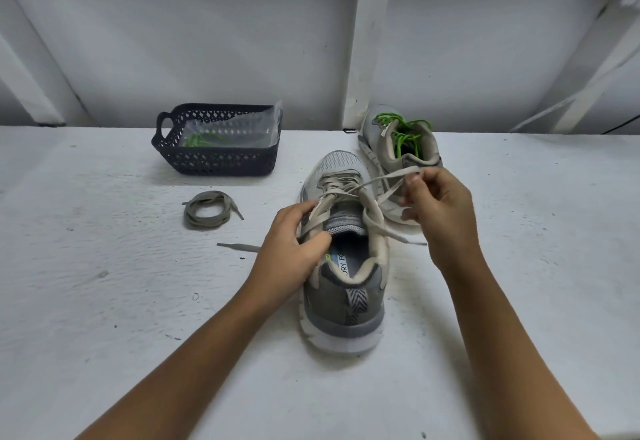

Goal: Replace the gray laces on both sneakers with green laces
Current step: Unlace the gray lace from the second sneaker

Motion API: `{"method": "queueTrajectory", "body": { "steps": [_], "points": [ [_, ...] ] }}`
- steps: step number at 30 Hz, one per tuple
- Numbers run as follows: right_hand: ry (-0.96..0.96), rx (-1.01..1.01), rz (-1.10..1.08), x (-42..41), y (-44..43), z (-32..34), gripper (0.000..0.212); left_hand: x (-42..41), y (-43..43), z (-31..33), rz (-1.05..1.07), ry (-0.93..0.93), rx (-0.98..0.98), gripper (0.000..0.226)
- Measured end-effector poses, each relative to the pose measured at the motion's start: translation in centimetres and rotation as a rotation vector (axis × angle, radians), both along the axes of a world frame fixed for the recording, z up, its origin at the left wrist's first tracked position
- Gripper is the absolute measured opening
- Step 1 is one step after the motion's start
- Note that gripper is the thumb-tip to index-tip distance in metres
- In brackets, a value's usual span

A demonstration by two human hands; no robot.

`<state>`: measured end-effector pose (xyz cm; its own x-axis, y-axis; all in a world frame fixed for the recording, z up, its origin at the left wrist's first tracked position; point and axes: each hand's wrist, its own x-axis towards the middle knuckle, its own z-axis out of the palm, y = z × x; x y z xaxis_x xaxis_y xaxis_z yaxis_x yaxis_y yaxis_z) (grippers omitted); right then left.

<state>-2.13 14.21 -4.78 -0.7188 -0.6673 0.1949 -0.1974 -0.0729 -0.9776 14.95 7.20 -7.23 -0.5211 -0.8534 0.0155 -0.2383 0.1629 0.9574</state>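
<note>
left hand grips near sneaker collar | right hand pinches its gray lace

near sneaker: gray, gray lace | far sneaker: green lace | basket: dark lattice

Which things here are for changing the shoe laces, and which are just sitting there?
For the job: near sneaker with gray lace, left hand steadying it, right hand pulling the lace; far sneaker with green lace; coiled gray lace; basket holding bagged green lace.

Just there: white table, wall posts.
</note>
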Motion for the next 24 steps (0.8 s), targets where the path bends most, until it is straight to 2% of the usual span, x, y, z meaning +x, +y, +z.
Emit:
{"method": "queueTrajectory", "body": {
  "steps": [3, 5, 7, 9, 12, 14, 16, 18, 19, 21, 24],
  "points": [
    [-0.080, 0.073, 0.138, 0.6, 0.1, -0.1, 0.026, 0.0, 0.0, 0.0, 0.004, 0.003, 0.002, 0.067],
    [0.019, 0.138, 0.278, 0.7, 0.4, -0.2, 0.026, 0.1, 0.0, -0.1, 0.007, 0.006, 0.004, 0.067],
    [0.110, 0.131, 0.326, 0.7, 0.5, -0.1, 0.018, 0.1, 0.0, -0.1, 0.010, 0.006, 0.006, 0.067],
    [0.077, 0.081, 0.285, 0.6, 0.6, -0.1, 0.017, 0.0, 0.0, 0.0, 0.014, 0.007, 0.004, 0.067],
    [-0.139, -0.080, 0.124, 0.2, 0.6, 0.4, 0.018, 0.1, 0.1, 0.1, 0.015, 0.013, -0.001, 0.066],
    [-0.201, -0.125, 0.050, -0.1, 0.8, 0.7, 0.017, 0.1, 0.2, 0.1, 0.012, 0.015, -0.001, 0.065],
    [-0.224, -0.086, 0.152, -0.1, 0.9, 0.6, 0.022, 0.1, 0.2, 0.1, 0.012, 0.012, -0.002, 0.065],
    [-0.177, 0.029, 0.335, 0.1, 1.0, 0.3, 0.029, 0.1, 0.2, 0.2, 0.017, 0.010, -0.002, 0.065],
    [-0.103, 0.078, 0.392, 0.3, 1.0, 0.2, 0.024, 0.1, 0.2, 0.2, 0.019, 0.010, -0.004, 0.065],
    [0.035, 0.101, 0.385, 0.4, 0.9, 0.1, 0.007, 0.1, 0.1, 0.2, 0.019, 0.016, -0.007, 0.064],
    [-0.001, 0.039, 0.310, 0.4, 0.7, -0.1, 0.014, 0.2, 0.1, 0.1, 0.014, 0.019, -0.011, 0.064]
  ]
}}
